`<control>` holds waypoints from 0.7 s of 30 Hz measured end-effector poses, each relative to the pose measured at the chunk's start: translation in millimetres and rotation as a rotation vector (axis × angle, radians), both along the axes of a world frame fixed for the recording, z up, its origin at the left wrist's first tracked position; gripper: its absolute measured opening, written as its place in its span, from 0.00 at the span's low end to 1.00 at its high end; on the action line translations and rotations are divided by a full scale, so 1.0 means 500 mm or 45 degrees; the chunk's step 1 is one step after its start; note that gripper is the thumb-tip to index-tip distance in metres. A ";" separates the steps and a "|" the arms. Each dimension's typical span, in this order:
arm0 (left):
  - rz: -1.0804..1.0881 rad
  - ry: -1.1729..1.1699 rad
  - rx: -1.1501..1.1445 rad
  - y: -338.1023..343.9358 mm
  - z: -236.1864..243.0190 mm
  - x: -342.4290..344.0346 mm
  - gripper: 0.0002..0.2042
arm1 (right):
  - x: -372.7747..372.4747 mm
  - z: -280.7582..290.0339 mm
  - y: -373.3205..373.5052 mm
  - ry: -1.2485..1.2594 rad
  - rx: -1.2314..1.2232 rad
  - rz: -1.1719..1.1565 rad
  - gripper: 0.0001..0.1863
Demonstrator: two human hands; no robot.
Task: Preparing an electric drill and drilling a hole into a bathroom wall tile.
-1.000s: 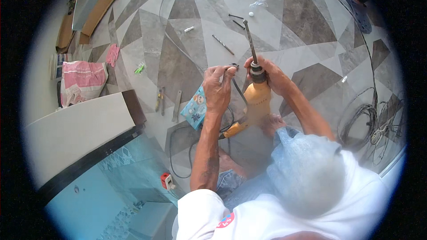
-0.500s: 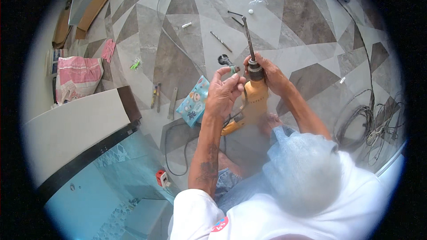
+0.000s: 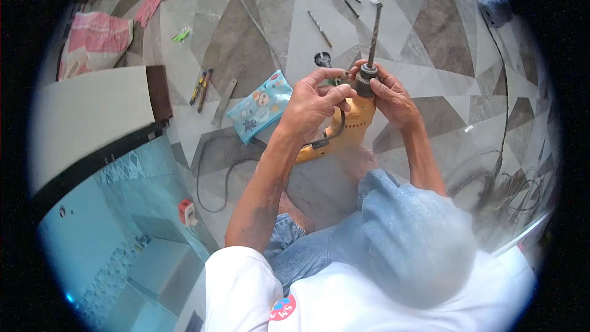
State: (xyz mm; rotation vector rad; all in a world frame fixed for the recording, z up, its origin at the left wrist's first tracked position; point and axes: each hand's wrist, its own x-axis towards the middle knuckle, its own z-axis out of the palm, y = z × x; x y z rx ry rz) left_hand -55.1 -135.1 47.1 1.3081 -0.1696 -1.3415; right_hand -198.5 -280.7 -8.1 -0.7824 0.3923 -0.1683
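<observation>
A yellow power drill points away from me, with a long drill bit in its dark chuck. My right hand is closed around the chuck from the right, fingers curled over its top. From the left, my left hand pinches what looks like a small chuck key right beside the chuck; fingers hide most of it. A black cord runs beneath that hand along the drill. Just beyond the left fingers lies a black plug-like piece.
A blue patterned pouch, a flat metal strip and two slim tools lie left of the drill. Ahead lies a loose drill bit. A pink-white sack stands far left; coiled cables lie right.
My view has shifted. The left hand has brought the chuck key closer to the chuck, and my right fingers have wrapped further round it.
</observation>
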 end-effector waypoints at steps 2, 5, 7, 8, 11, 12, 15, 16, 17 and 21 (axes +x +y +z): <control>0.046 -0.103 0.032 0.002 -0.002 -0.002 0.22 | 0.001 -0.001 0.000 0.027 -0.014 0.026 0.25; 0.135 -0.233 0.074 0.003 -0.006 -0.003 0.26 | 0.001 -0.005 -0.002 0.021 0.012 0.031 0.26; 0.134 -0.216 0.031 0.003 -0.010 -0.002 0.27 | -0.001 -0.011 -0.001 -0.028 0.034 0.001 0.26; 0.122 -0.199 -0.039 0.004 -0.012 -0.002 0.28 | -0.003 -0.014 0.000 -0.022 0.030 0.009 0.26; 0.158 -0.195 -0.073 0.003 -0.021 -0.009 0.30 | -0.011 -0.023 0.003 -0.003 0.038 -0.066 0.26; 0.146 -0.201 -0.066 0.002 -0.024 -0.011 0.30 | -0.015 -0.026 0.005 0.030 0.007 -0.076 0.26; 0.057 -0.346 0.047 -0.001 -0.028 -0.016 0.29 | -0.026 -0.031 0.015 0.076 -0.027 -0.110 0.27; 0.039 -0.352 0.045 -0.003 -0.028 -0.017 0.29 | -0.028 -0.031 0.019 0.116 -0.025 -0.124 0.27; -0.035 -0.365 0.079 -0.006 -0.026 -0.017 0.29 | -0.031 -0.030 0.023 0.095 -0.020 -0.122 0.27; -0.198 -0.368 0.159 -0.021 -0.012 -0.016 0.27 | -0.035 -0.021 0.029 0.065 -0.031 -0.129 0.27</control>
